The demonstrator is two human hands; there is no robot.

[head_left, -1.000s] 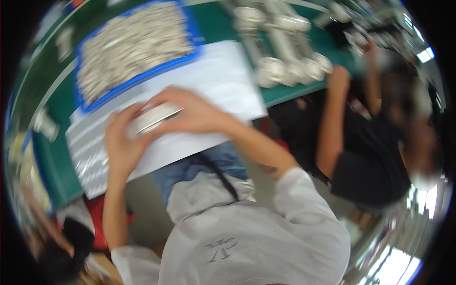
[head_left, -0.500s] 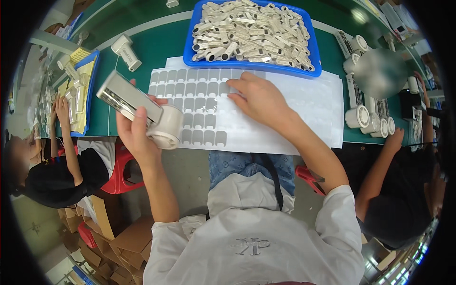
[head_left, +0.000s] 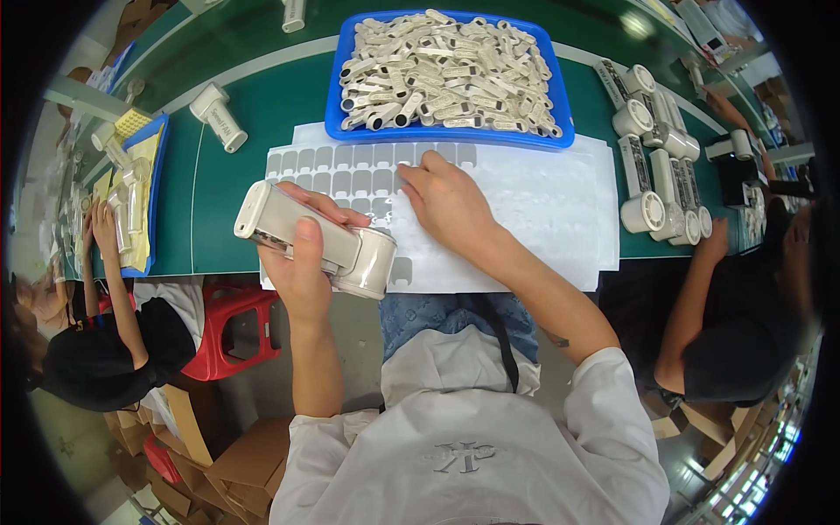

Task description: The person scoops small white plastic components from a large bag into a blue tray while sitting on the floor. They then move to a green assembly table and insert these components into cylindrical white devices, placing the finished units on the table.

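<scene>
My left hand (head_left: 302, 262) is wrapped round a white handheld fan (head_left: 308, 229), thumb on top of its handle. The fan lies tilted, its round head (head_left: 374, 262) pointing right over the sticker sheet. My right hand (head_left: 446, 199) rests on that white sheet (head_left: 525, 210), with thumb and forefinger drawn together beside the rows of grey stickers (head_left: 341, 181). Whether a sticker is between those fingertips is too small to make out. My left hand and the fan hide some of the lower stickers.
A blue tray (head_left: 564, 114) heaped with small white parts stands behind the sheet. Another white fan (head_left: 219, 118) lies at left on the green table (head_left: 223, 192). Several fans (head_left: 643, 210) are lined up at right. People sit at both sides; a red stool (head_left: 232, 328) is at left.
My left hand has turned the fan and brought it rightward over the sheet. My right fingers have drawn closer together at the stickers. The whole view has shifted slightly.
</scene>
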